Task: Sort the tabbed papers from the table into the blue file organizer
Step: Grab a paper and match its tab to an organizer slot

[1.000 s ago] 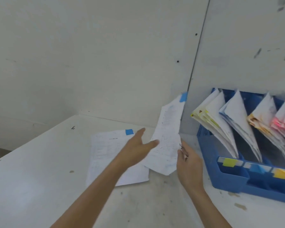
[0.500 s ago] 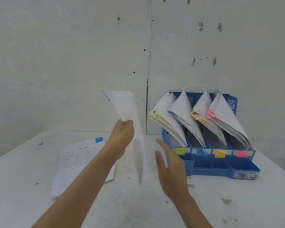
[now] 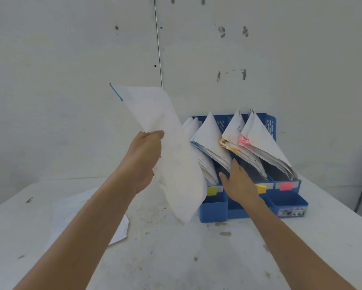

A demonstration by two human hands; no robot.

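Blue organizer (image 3: 213, 210); yellow label (image 3: 211, 190), pink label (image 3: 286, 186) (papers (image 3: 209, 137) white).

The sheet (image 3: 175, 164) in the left hand (image 3: 143, 162) is thin white paper, matt and a bit crumpled. Just past the right hand (image 3: 240, 185), the organizer (image 3: 213, 210) is smooth blue plastic with a soft shine. The papers (image 3: 209, 132) in it look worn and creased. Under both hands the table (image 3: 175, 258) is white, dull and smudgy with brown spots. Left of the left hand, the stack (image 3: 71, 212) is flat matt paper. The wall (image 3: 71, 80) looks chalky, with dark marks.
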